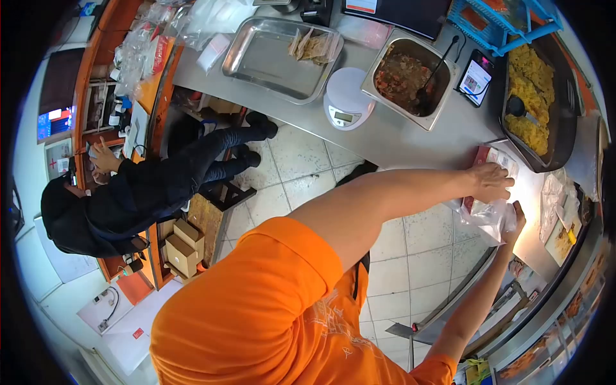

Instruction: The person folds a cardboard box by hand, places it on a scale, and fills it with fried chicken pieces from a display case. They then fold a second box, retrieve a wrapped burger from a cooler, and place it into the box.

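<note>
My left hand [493, 182] reaches across to the right side, its fingers bent and closed on a clear plastic bag [491, 221] with red and white printed packaging [486, 155] at its upper part. Just below it, my right hand [517, 224] pinches the right edge of the same bag. The bag hangs at the counter's edge over the tiled floor. What is inside the bag cannot be made out. Above my hands lies a dark tray of yellow food [527, 83], with a dark ladle [516, 106] resting in it.
The counter [410, 144] holds a steel tray [234, 69] with small bags, a white scale [350, 96], a pan of stew [405, 67], a phone [475, 78] and a blue rack [478, 22]. At the left, a person in dark clothes [141, 192] is near shelves.
</note>
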`<act>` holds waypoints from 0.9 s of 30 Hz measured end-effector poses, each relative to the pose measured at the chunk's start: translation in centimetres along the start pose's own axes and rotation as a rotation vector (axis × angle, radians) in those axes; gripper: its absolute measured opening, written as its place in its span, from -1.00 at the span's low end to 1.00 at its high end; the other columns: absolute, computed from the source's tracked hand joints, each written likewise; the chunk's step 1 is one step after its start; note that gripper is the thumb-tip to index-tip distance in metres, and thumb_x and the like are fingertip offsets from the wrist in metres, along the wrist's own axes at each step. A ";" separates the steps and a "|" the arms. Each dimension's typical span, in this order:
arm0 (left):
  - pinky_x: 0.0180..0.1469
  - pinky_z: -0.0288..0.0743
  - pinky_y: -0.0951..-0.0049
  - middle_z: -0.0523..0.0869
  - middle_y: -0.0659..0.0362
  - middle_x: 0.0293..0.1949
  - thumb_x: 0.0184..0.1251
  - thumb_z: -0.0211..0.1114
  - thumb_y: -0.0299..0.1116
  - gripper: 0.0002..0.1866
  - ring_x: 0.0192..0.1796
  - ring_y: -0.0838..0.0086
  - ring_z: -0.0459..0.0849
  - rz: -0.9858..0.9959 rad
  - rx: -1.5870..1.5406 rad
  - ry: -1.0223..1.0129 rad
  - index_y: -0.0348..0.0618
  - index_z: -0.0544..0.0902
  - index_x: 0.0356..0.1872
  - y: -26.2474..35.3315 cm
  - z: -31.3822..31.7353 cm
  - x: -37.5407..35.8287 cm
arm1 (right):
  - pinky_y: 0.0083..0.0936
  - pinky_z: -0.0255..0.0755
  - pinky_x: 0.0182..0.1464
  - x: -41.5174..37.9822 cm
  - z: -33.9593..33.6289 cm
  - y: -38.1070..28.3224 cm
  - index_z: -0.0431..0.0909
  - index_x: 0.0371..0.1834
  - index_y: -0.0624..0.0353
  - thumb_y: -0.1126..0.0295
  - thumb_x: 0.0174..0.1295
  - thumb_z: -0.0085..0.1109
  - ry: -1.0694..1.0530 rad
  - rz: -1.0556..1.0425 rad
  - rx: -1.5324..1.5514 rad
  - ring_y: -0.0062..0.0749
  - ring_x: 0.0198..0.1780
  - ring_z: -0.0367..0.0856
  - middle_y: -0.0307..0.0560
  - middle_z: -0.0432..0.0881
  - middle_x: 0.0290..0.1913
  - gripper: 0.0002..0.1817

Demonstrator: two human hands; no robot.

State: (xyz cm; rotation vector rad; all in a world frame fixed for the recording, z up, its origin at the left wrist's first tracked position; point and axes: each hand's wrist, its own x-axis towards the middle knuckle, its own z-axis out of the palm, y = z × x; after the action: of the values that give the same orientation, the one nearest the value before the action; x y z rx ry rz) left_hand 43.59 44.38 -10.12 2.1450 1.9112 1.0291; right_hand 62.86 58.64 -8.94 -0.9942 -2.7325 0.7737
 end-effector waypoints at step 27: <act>0.28 0.41 0.25 0.34 0.10 0.29 0.11 0.51 -0.44 -0.06 0.29 0.35 0.41 -0.921 -1.029 1.254 -0.03 0.05 0.43 -12.1 -39.8 -41.9 | -0.13 0.30 0.34 -4.4 19.4 -59.1 0.14 0.48 0.21 -0.01 0.29 0.22 -0.512 -0.222 1.058 -0.10 0.37 0.34 0.04 0.29 0.43 -0.18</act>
State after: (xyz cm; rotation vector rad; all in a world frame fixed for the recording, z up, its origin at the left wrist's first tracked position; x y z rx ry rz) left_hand 12.69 -5.45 -2.80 -0.0912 1.5252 2.4331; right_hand 27.35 9.21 4.65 -0.2555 -2.0731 2.2725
